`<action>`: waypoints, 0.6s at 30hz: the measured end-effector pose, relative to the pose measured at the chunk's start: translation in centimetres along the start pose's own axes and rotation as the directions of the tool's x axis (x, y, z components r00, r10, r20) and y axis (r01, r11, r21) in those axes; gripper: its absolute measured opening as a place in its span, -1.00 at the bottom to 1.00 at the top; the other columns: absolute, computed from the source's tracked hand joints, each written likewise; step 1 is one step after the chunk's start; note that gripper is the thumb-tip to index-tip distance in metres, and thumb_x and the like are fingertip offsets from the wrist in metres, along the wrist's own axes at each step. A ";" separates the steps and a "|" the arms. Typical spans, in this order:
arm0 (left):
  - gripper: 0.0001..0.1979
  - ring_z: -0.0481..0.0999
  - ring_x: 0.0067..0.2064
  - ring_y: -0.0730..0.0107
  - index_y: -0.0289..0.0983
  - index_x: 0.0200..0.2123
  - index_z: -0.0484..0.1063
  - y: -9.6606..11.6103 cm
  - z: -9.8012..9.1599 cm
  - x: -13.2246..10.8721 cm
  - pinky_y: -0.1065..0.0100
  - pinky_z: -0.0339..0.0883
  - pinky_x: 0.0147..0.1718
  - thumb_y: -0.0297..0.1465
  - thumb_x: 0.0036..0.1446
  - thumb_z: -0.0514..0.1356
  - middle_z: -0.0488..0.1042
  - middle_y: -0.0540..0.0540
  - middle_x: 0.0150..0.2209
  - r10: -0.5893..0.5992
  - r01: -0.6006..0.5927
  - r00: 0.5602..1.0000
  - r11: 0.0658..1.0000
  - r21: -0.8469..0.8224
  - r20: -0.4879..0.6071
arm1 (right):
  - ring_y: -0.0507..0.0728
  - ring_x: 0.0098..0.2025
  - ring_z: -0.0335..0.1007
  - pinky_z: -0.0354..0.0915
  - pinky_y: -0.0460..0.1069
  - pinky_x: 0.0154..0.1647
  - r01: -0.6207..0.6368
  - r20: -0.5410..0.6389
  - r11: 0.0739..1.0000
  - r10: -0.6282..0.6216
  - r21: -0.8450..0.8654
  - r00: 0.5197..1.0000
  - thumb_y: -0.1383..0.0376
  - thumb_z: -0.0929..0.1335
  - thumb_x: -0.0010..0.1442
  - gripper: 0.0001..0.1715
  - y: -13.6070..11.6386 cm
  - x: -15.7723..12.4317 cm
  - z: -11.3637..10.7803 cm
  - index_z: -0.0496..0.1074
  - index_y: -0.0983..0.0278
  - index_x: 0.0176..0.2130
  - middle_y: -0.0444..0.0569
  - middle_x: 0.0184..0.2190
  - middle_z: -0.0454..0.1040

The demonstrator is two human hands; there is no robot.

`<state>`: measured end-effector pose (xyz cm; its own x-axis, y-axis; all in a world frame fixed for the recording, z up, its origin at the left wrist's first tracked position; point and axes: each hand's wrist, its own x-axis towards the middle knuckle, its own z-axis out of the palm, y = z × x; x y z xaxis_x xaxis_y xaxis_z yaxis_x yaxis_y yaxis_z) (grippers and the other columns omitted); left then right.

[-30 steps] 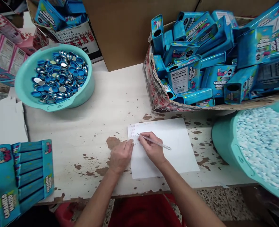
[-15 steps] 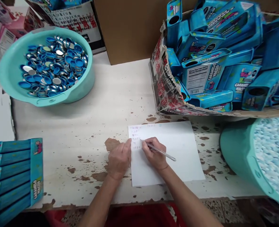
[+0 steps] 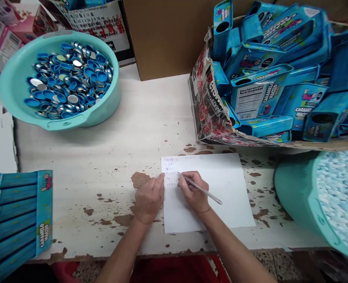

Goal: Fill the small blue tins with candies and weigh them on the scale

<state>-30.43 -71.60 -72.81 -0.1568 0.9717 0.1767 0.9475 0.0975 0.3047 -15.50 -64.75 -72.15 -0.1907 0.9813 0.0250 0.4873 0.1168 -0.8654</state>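
A sheet of white paper [image 3: 209, 212] lies on the worn tabletop, with lines of small handwriting at its upper left. My right hand [image 3: 194, 190] rests on the sheet, closed around a slim clear pen [image 3: 210, 195]. The pen's tip is at the end of a written line, and its back end slants down to the right. At the sheet's left edge, my left hand [image 3: 148, 198] lies with its fingers curled in and the index fingertip touching the paper's border. The undersides of its fingers are hidden.
A turquoise basin [image 3: 64, 125] of blue and silver caps stands upper left. Upper right, a torn carton [image 3: 212, 110] holds blue candy boxes. A turquoise tub [image 3: 297, 196] of pale blue-and-white pieces is at right. Blue packages [image 3: 17, 220] sit lower left, and a brown cardboard box [image 3: 168, 39] behind.
The pen tip and my right hand have shifted slightly right along the line of writing. My left hand stays at the paper's edge. The whole view has moved a little.
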 end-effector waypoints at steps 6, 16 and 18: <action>-0.72 0.48 -0.39 0.40 -0.24 -0.02 0.43 0.1 -0.1 0.1 0.38 0.23 -0.41 -0.40 0.24 0.06 0.51 -0.07 -0.44 0.039 -0.037 0.999 0.998 0.050 -0.037 | 0.02 -0.55 0.36 0.23 -0.10 -0.50 0.121 0.010 0.987 -0.121 -0.102 0.993 0.29 0.28 0.18 -0.87 0.0 0.2 0.2 0.37 0.21 -0.41 -0.13 -0.54 0.46; -0.73 0.43 -0.43 0.47 -0.30 -0.03 0.40 0.2 -0.2 0.5 0.40 0.22 -0.42 -0.46 0.19 0.14 0.46 -0.01 -0.47 0.161 -0.138 0.975 0.979 0.153 -0.155 | 0.00 -0.52 0.36 0.23 -0.13 -0.49 0.186 -0.003 0.972 -0.189 -0.145 0.982 0.31 0.27 0.20 -0.85 0.2 0.4 0.6 0.38 0.24 -0.39 -0.14 -0.52 0.46; -0.73 0.43 -0.43 0.47 -0.30 -0.03 0.40 0.2 -0.2 0.4 0.40 0.21 -0.42 -0.46 0.19 0.14 0.46 0.00 -0.47 0.161 -0.138 0.975 0.978 0.154 -0.153 | 0.00 -0.52 0.36 0.23 -0.13 -0.50 0.197 -0.009 0.969 -0.200 -0.153 0.980 0.31 0.27 0.20 -0.85 0.2 0.4 0.7 0.38 0.24 -0.39 -0.14 -0.52 0.46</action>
<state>-30.40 -71.21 -72.45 -0.0426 0.9302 0.3646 0.9915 -0.0055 0.1299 -16.05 -64.46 -72.64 -0.2770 0.9394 0.2021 0.5645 0.3293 -0.7569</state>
